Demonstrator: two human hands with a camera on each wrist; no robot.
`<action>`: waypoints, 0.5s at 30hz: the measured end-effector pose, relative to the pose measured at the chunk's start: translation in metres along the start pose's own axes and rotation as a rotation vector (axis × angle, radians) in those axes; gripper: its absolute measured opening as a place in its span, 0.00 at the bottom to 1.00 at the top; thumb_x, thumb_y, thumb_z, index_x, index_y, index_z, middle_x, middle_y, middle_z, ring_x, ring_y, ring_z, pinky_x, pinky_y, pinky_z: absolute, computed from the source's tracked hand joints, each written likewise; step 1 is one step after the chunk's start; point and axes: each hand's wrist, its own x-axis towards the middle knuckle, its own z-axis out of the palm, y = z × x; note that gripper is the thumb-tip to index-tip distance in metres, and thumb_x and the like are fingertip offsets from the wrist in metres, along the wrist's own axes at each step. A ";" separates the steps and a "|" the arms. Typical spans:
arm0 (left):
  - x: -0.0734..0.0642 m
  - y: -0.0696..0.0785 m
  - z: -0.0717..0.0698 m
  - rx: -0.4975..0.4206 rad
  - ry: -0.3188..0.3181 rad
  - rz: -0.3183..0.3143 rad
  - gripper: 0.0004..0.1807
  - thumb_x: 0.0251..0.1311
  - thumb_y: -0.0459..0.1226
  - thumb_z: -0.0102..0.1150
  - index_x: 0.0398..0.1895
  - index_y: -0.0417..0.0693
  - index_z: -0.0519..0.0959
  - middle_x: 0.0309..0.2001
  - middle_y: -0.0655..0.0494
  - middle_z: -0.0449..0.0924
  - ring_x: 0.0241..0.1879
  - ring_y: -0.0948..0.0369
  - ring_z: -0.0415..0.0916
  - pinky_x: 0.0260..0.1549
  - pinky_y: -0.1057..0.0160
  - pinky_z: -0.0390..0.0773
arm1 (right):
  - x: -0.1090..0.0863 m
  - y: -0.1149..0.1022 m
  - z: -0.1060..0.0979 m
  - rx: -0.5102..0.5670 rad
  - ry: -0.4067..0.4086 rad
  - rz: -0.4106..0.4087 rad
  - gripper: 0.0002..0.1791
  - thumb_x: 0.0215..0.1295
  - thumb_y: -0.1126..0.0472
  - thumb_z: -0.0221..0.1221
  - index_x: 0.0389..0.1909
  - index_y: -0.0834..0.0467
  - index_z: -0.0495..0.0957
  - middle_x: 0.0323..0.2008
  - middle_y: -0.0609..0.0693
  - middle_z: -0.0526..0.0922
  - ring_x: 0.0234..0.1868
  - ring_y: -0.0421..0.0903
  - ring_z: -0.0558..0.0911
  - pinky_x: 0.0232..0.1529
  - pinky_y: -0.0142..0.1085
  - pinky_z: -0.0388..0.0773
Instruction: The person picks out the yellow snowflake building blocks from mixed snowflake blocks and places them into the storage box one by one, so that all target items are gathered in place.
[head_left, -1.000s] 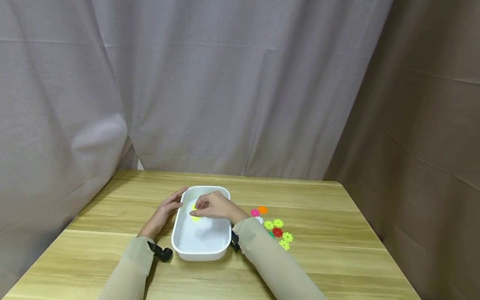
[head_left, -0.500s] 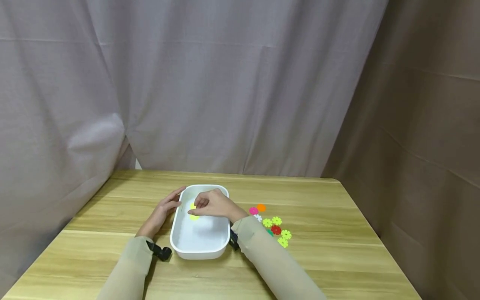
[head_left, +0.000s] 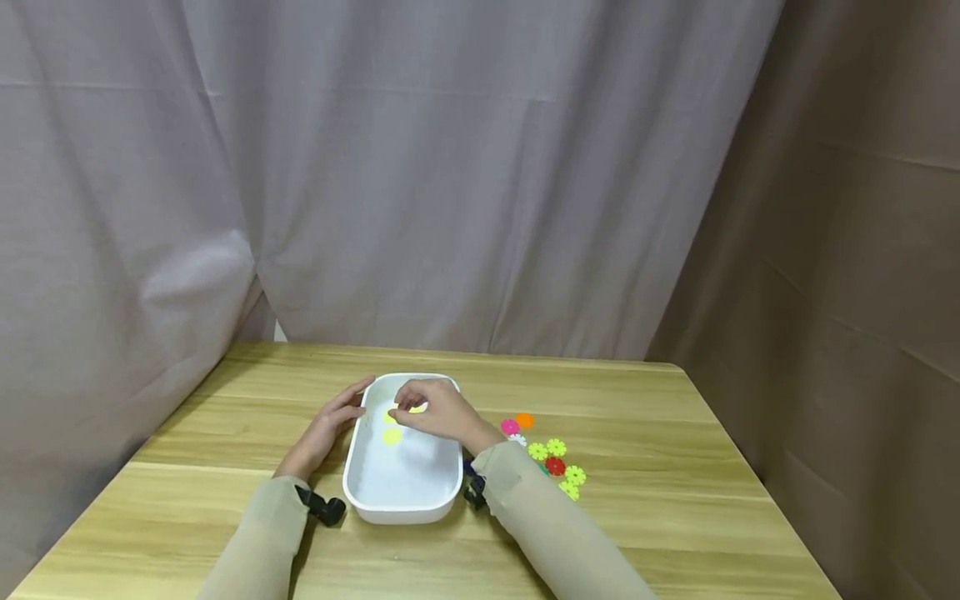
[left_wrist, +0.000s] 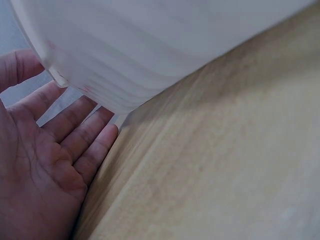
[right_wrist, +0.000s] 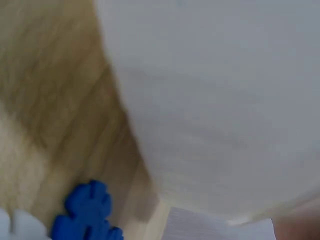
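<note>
A white plastic tub (head_left: 405,483) stands on the wooden table with yellow flower-shaped discs inside, one of them (head_left: 392,436) plainly visible. My left hand (head_left: 327,425) lies along the tub's left side. In the left wrist view its fingers (left_wrist: 82,127) extend against the ribbed outer wall. Over the tub's far half is my right hand (head_left: 438,408), its fingers bent and the thumb close to them. More yellow shows beside its fingertips and under the palm; whether the fingers pinch a disc is hidden. The tub's wall (right_wrist: 210,100) fills most of the right wrist view.
Right of the tub lie several flower discs: pink (head_left: 510,427), orange (head_left: 524,420), red (head_left: 555,466) and yellow (head_left: 575,475). A blue one (right_wrist: 87,212) appears close to the tub in the right wrist view. Grey curtains (head_left: 450,183) hang behind the table.
My right hand has shifted slightly right and away from me over the tub, uncovering more of the near yellow disc and some yellow under the palm. The left hand stays at the tub's side.
</note>
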 end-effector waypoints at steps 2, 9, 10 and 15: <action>0.000 0.000 0.000 0.005 0.007 0.000 0.34 0.67 0.35 0.48 0.78 0.49 0.60 0.72 0.36 0.63 0.69 0.45 0.62 0.58 0.67 0.69 | -0.002 -0.005 -0.005 0.005 0.034 0.010 0.08 0.63 0.55 0.68 0.37 0.55 0.84 0.32 0.41 0.86 0.36 0.37 0.84 0.44 0.36 0.82; 0.001 0.001 0.000 0.030 0.014 0.010 0.34 0.68 0.35 0.48 0.78 0.48 0.60 0.72 0.36 0.62 0.69 0.45 0.63 0.58 0.67 0.69 | -0.015 -0.023 -0.030 0.100 0.225 -0.001 0.09 0.64 0.57 0.68 0.40 0.57 0.84 0.35 0.44 0.87 0.37 0.37 0.84 0.46 0.41 0.83; 0.002 0.001 0.000 0.029 0.011 0.010 0.34 0.68 0.35 0.48 0.78 0.48 0.60 0.72 0.36 0.62 0.69 0.45 0.63 0.58 0.67 0.69 | -0.018 -0.024 -0.033 0.108 0.250 -0.012 0.08 0.64 0.58 0.68 0.40 0.58 0.85 0.35 0.44 0.88 0.37 0.38 0.85 0.46 0.40 0.83; 0.002 0.001 -0.001 0.024 0.003 0.019 0.34 0.68 0.35 0.48 0.78 0.47 0.59 0.73 0.36 0.62 0.69 0.43 0.63 0.57 0.70 0.69 | -0.027 -0.030 -0.047 0.090 0.315 -0.054 0.08 0.63 0.60 0.69 0.39 0.59 0.85 0.35 0.45 0.88 0.38 0.39 0.85 0.45 0.35 0.82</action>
